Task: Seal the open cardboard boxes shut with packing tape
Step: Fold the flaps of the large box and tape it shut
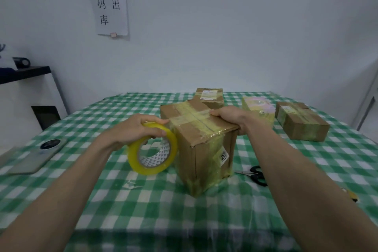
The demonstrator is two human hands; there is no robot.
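I see dim, bluish, even light; soft shadows; wide-angle bending at edges; mild blur throughout; no harsh glare.

The left hand (136, 129) grips a yellow tape roll (152, 149) beside the cardboard box (204, 149), the right hand (229, 115) pressing its top.
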